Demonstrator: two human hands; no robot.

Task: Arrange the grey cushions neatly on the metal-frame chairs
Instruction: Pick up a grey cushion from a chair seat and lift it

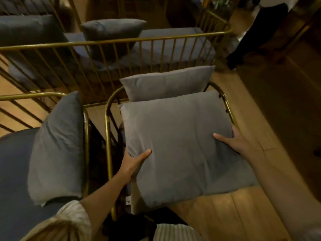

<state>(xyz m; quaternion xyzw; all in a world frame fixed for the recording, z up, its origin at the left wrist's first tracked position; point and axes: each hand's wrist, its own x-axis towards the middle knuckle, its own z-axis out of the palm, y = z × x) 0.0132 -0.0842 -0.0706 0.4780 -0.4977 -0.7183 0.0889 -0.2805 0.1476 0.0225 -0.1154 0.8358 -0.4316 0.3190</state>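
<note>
Two hands held one large grey cushion (178,146) at the centre of the frame, over the seat of a brass-coloured metal-frame chair (108,119). The left hand (134,164) had its grip closed on the cushion's lower left edge, thumb on top and fingers hidden beneath. The right hand (232,141) pressed the right edge, thumb lying across the fabric, so the cushion was pinched from both sides. Held that way it could be kept level and square to the frame, probably to be laid flat as the seat pad. Its near edge overhung the wooden floor (225,206), so it did not look fully seated yet.

Behind it, a smaller back cushion (166,82) stood upright against the chair's curved back rail. Both looked like soft, matte woven fabric, plump, with rounded corners and shallow creases. At the left of the frame another grey cushion (57,150) leaned on edge against the arm of a neighbouring chair. In the upper part of the frame a long settee (111,42) with thin vertical metal bars carried a further cushion (112,30).
</note>
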